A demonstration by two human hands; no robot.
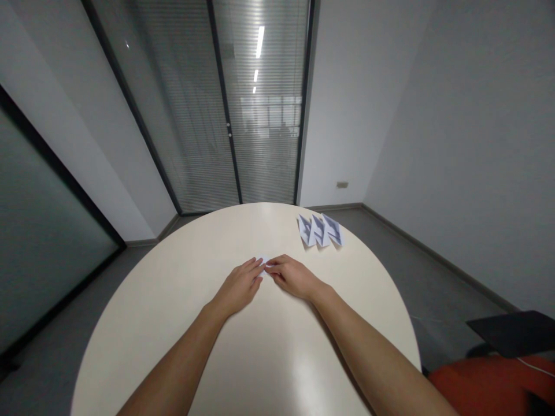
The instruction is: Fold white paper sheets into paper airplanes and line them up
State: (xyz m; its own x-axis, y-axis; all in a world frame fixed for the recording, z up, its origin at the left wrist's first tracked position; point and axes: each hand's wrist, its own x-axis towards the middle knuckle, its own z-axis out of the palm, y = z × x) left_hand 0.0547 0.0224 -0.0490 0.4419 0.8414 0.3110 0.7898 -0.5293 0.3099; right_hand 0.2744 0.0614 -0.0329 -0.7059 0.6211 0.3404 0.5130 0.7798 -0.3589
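Observation:
A small piece of white paper lies on the round table in front of me, mostly covered by my fingers. My left hand rests over its left side, fingers stretched out flat and thumb set apart below them. From the right, my right hand has its thumb and fingertips closed together at the paper's right edge. How the paper is folded cannot be made out under the fingers.
Three folded papers with dark printed marks overlap in a row near the table's far right edge. The cream round table has a curved rim. A red chair seat with a black flat part stands at the lower right.

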